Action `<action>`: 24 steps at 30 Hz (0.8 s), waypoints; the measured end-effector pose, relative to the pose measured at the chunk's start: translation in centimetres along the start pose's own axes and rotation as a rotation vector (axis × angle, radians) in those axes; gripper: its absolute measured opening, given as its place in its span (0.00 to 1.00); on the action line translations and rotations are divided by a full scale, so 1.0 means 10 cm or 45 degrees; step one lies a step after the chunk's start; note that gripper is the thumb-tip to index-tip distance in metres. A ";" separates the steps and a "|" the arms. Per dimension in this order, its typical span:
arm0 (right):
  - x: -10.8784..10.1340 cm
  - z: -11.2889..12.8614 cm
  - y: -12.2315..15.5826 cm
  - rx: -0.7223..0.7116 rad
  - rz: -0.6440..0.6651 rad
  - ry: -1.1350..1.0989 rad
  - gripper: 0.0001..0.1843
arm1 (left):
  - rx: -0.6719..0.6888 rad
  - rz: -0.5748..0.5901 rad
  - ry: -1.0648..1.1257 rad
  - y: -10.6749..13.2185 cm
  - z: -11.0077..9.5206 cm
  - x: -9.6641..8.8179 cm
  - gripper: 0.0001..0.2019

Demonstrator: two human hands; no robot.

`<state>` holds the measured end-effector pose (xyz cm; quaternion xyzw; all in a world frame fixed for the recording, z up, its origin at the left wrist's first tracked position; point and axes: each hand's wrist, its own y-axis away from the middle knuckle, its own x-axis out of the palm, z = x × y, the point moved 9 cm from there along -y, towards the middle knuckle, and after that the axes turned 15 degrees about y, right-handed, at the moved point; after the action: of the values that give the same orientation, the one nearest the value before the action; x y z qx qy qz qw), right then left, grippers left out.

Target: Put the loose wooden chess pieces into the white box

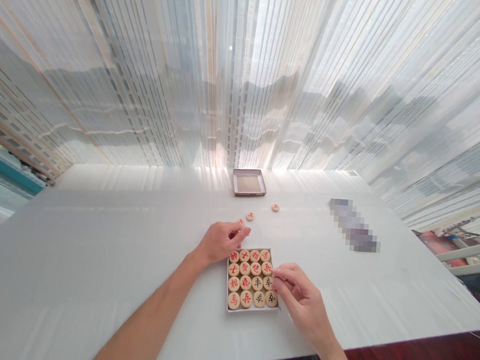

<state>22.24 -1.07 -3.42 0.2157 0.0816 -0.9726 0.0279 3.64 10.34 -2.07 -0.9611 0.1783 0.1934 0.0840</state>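
A shallow square box holds rows of round wooden xiangqi pieces with red or black characters. My left hand is over its far left corner, fingers curled together. A loose red-marked xiangqi piece shows just past those fingertips; whether they grip anything is hidden. At the box's right edge is my right hand, its thumb and index finger brought together against the end pieces. The index fingertip meets a red-marked piece; what lies between the fingers, if anything, cannot be made out.
Beyond the box, two more loose pieces, one nearer and one farther right, lie on the white table. A brown-edged box lid rests near the striped curtain. A blurred-out object is on the right.
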 end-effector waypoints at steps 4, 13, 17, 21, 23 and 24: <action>-0.03 -0.01 0.02 0.022 -0.053 -0.012 0.13 | 0.000 0.001 0.014 0.00 0.01 0.00 0.22; -0.04 0.11 0.04 -0.106 -0.068 0.137 0.07 | -0.006 0.001 -0.012 0.00 -0.01 0.00 0.22; -0.01 0.17 0.03 -0.124 -0.011 0.303 0.03 | -0.006 0.000 -0.013 0.00 -0.02 0.00 0.23; 0.08 0.30 0.04 -0.227 0.041 0.415 0.03 | -0.011 -0.012 -0.004 0.00 -0.02 -0.01 0.22; 0.12 0.35 0.05 -0.272 0.044 0.464 0.03 | -0.012 -0.008 -0.003 0.00 -0.02 0.00 0.22; 0.13 0.36 0.05 -0.287 0.042 0.489 0.03 | -0.013 -0.004 -0.004 0.00 -0.01 0.00 0.22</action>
<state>19.60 -2.22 -0.81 0.3938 0.1900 -0.8979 0.0515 3.69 10.34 -1.94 -0.9616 0.1755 0.1956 0.0797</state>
